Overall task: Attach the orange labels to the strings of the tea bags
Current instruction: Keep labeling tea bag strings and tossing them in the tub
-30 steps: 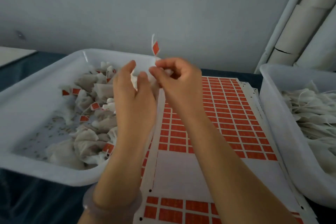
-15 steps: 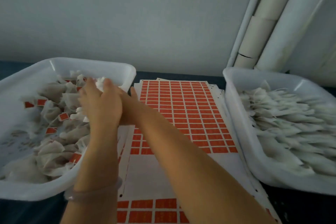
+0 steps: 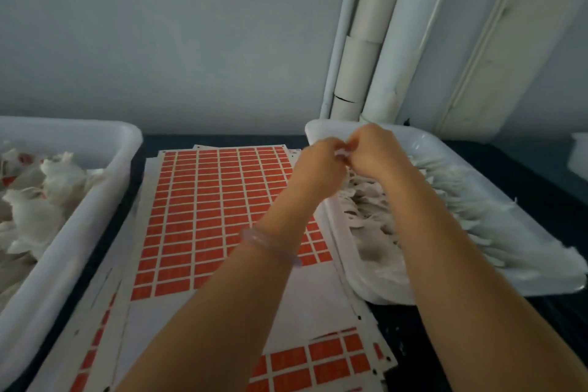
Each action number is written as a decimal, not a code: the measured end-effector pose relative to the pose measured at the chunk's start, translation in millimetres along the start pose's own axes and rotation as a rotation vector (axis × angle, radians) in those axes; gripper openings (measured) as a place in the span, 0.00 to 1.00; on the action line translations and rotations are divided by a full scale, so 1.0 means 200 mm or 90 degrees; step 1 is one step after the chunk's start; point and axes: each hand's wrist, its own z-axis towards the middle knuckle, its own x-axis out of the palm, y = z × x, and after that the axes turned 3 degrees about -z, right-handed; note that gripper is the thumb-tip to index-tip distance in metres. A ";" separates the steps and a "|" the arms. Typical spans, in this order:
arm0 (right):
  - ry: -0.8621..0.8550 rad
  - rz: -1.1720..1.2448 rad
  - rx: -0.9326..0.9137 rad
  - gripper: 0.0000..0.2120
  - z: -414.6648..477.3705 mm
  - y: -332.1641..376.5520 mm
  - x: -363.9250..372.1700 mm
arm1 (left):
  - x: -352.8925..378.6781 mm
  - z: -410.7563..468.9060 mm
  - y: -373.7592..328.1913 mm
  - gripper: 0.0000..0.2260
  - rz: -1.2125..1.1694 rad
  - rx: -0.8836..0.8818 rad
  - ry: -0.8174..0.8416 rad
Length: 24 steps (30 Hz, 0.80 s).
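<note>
Two hands (image 3: pixel 321 165) (image 3: pixel 372 153), two white trays (image 3: pixel 79 223) (image 3: pixel 429 141), several label sheets (image 3: pixel 206 200).

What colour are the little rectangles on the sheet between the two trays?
Orange-red labels in a white-lined grid; the head view shows them.

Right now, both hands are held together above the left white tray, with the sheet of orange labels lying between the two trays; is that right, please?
Not quite. The head view shows the left hand and right hand together above the right tray, not the left one. The sheet of orange labels does lie between it and the left tray.
</note>
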 end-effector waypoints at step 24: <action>-0.121 0.146 -0.057 0.04 0.21 -0.33 0.12 | 0.20 0.23 0.08 0.22 0.076 -0.024 0.020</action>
